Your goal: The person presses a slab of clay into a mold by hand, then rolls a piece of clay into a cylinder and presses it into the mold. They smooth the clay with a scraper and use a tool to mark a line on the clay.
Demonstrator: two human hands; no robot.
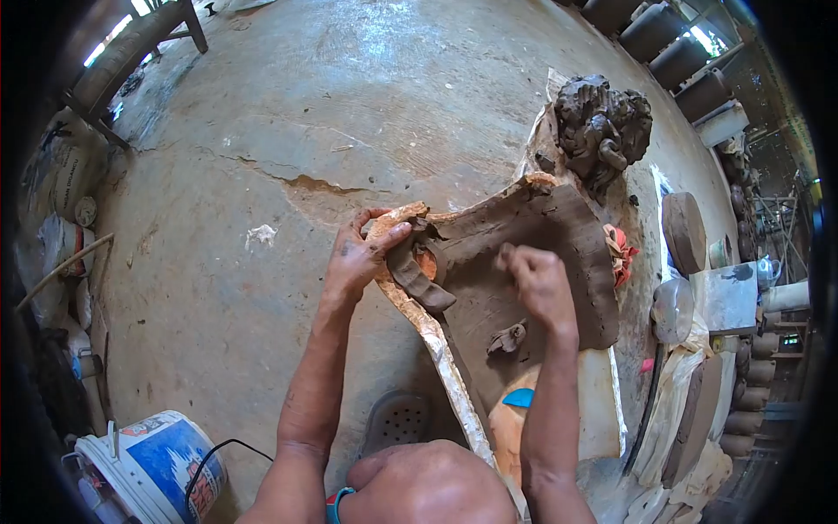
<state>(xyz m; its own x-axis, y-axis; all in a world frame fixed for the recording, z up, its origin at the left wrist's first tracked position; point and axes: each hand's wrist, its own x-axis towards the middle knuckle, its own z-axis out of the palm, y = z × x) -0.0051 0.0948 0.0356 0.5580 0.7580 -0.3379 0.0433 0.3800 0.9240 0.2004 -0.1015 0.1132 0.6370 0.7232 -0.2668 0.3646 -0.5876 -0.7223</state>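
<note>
A pale, rough-edged mould (449, 358), probably plaster, stands in front of me, its inside lined with dark brown clay (559, 236). My left hand (356, 255) grips the mould's far left corner, thumb on top beside a thick clay strip (417, 278). That strip curves around a gap with orange showing through. Over the clay lining is my right hand (543, 284), fingers curled in and slightly blurred; what they hold, if anything, is hidden. A small clay lump (507, 339) lies on the lining below it. Near my right forearm a blue scraper-like piece (518, 398) rests on an orange surface.
A big heap of wet clay (602, 131) sits beyond the mould. To the right are a round clay slab (683, 232), a grey box (731, 297) and several pots. A white-and-blue bucket (166, 463) stands lower left, a wooden bench (131, 61) upper left. The concrete floor (236, 288) is cracked.
</note>
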